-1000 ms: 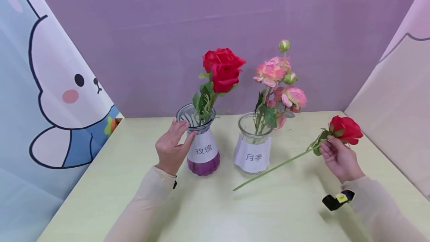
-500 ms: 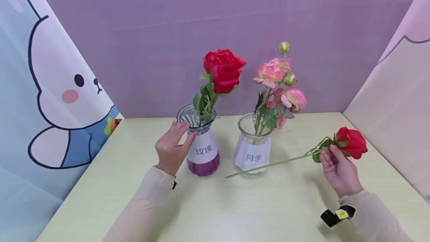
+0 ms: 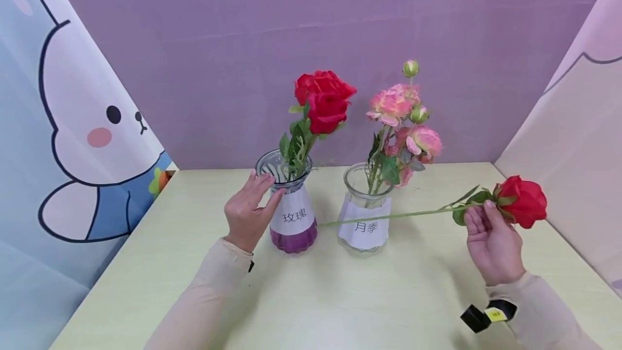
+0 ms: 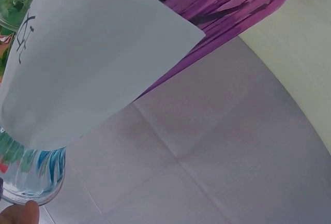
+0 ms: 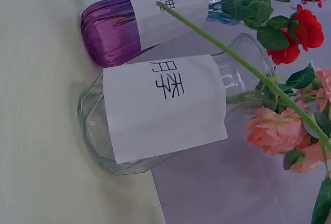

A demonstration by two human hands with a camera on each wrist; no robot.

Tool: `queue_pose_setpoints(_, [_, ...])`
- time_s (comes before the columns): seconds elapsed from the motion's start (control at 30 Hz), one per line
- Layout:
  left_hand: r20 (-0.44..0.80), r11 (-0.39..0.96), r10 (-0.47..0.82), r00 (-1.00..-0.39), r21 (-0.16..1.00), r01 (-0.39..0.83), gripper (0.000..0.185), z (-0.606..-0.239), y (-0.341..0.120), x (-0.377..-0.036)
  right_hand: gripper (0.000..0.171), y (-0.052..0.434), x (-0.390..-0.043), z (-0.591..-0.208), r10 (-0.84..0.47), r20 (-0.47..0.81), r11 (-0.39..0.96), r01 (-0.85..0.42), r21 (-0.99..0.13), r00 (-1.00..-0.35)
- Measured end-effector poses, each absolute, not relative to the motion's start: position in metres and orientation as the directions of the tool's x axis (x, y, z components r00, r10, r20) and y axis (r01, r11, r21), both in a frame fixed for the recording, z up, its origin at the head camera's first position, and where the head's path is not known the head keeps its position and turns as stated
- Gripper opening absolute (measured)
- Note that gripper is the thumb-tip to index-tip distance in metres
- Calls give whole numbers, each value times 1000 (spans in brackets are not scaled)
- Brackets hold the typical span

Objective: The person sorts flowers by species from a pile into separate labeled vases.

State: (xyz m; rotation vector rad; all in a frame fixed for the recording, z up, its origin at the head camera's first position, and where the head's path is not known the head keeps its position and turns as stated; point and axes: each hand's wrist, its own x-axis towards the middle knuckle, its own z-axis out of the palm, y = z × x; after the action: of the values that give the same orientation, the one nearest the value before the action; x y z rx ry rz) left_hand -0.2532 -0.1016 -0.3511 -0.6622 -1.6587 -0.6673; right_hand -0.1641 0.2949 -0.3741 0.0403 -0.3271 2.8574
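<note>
Purple backdrop paper rises behind a pale green bench [image 3: 340, 296], with a cartoon rabbit panel [image 3: 87, 139] at nine o'clock.

At the centre stand two glass vases. The purple-tinted vase [image 3: 293, 215], with a paper label, holds red roses [image 3: 324, 99]. Just beside it at three o'clock, the clear vase [image 3: 365, 215], also labelled, holds pink flowers [image 3: 403, 118].

The left hand [image 3: 249, 212] rests against the purple-tinted vase at its neck, fingers fairly straight along the glass and thumb against the label side, steadying rather than clamping it.

Out at three o'clock the right hand [image 3: 491, 242] pinches a single red rose [image 3: 522, 208] just below the bloom. It is held clear of the bench, nearly level; its green stem [image 3: 389, 215] points toward nine o'clock, passing in front of the clear vase, its tip close to the purple-tinted vase's label.

By my reading, the step in hand is carrying the loose rose toward the vases. A sound next move would call for tipping the bloom up, so the stem end points down, then guiding it into the steadied vase's mouth without snagging leaves.
</note>
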Motion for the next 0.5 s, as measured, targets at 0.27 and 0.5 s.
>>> queue_pose_setpoints(0.27, [983, 661, 75, -170, 79, 746, 44, -349, -102, -252, 9, 293, -157, -366, 325, -39, -928, -311, -205, -945])
queue_pose_setpoints(0.5, [984, 649, 75, -160, 74, 757, 40, -347, -101, -253, 6, 293, -157, -349, 342, -55, -921, -323, -218, -938])
